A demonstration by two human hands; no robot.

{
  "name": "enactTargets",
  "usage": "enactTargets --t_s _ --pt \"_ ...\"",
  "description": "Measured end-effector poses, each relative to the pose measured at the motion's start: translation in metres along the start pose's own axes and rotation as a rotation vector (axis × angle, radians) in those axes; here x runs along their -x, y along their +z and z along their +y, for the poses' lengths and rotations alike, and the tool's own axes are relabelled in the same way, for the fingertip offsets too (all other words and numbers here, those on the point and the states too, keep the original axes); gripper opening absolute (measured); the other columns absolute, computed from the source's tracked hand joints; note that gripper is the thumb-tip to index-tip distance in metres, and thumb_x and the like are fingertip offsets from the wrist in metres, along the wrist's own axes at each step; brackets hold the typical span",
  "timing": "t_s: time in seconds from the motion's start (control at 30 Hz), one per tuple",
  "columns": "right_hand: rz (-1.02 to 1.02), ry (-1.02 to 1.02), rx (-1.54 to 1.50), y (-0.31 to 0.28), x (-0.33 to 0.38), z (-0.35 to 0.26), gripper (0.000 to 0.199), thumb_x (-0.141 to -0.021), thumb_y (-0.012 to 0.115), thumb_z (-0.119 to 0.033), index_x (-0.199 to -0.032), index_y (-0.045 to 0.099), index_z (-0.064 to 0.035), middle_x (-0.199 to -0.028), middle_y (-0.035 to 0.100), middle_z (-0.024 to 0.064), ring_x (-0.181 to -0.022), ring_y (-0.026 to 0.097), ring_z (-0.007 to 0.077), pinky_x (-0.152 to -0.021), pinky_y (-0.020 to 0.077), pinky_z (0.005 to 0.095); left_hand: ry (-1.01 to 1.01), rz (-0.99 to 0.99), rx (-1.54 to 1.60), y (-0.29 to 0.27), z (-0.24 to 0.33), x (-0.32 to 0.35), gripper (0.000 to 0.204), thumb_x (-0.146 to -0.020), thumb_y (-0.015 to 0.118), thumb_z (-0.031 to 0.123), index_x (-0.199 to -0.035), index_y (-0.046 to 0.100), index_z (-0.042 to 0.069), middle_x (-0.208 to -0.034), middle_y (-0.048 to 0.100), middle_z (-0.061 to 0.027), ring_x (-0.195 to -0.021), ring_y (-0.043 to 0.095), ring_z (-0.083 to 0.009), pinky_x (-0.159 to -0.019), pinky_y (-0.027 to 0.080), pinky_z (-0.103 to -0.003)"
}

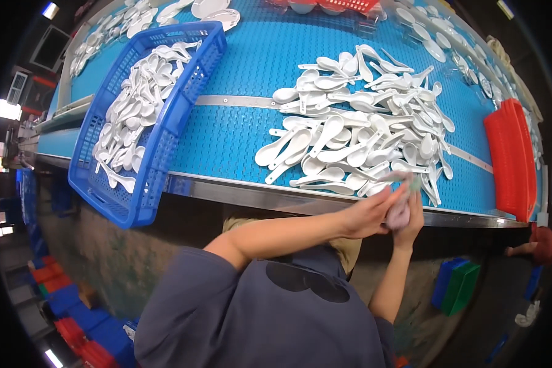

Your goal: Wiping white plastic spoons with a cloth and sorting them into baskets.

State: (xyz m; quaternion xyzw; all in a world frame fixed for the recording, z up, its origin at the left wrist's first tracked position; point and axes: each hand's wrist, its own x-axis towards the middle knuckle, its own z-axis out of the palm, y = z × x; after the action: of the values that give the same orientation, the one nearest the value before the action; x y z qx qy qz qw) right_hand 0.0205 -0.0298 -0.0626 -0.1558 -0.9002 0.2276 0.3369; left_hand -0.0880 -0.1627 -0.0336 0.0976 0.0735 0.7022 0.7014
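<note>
My two hands meet at the near edge of the blue belt (pixel 245 135), just in front of a big heap of white spoons (pixel 362 132). My left hand (pixel 368 214) reaches across from the left, its fingers closed on a blurred white spoon (pixel 405 180). Pressed against it, my right hand (pixel 416 211) grips a pinkish cloth (pixel 398 216). Motion blur hides how the spoon and cloth touch.
A blue plastic basket (pixel 165 129) holding several white spoons overhangs the belt's metal edge (pixel 239 193) at the left. Stacked red baskets (pixel 510 159) stand at the right end. More spoons line the belt's far side. Coloured crates sit on the floor below.
</note>
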Motion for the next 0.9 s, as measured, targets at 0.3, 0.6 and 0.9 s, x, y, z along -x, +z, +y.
enactTargets --t_s 0.3,0.6,0.9 --pt "0.080 0.518 -0.489 0.020 0.011 0.014 0.044 -0.069 0.049 0.012 -0.113 0.053 0.0038 -0.112 0.056 0.0114 -0.102 0.053 0.0172 -0.090 0.0393 0.0282 0.223 1.140 -2.336 -0.069 0.133 0.126 0.059 -0.061 0.074 0.019 -0.112 0.050 0.001 -0.111 0.050 -0.0170 -0.099 0.050 -0.0333 -0.085 0.041 -0.041" --pt "0.223 0.685 -0.979 0.052 -0.009 -0.021 0.046 -0.079 0.053 0.002 -0.123 0.042 0.0014 -0.121 0.047 0.0158 -0.109 0.049 0.0229 -0.091 0.0423 0.0333 -0.175 1.014 -2.073 -0.083 0.152 0.123 0.039 -0.061 0.066 0.026 -0.088 0.059 -0.002 -0.086 0.057 -0.0191 -0.085 0.055 -0.0352 -0.074 0.045 -0.039" --pt "0.102 0.707 -1.375 0.066 -0.072 -0.062 0.047 -0.090 0.043 -0.021 -0.131 0.029 -0.0031 -0.127 0.040 0.0174 -0.112 0.047 0.0285 -0.092 0.0439 0.0405 0.119 1.191 -1.666 -0.048 0.170 0.145 0.030 -0.063 0.065 0.020 -0.080 0.057 -0.003 -0.067 0.061 -0.0146 -0.061 0.061 -0.0242 -0.058 0.049 -0.033"
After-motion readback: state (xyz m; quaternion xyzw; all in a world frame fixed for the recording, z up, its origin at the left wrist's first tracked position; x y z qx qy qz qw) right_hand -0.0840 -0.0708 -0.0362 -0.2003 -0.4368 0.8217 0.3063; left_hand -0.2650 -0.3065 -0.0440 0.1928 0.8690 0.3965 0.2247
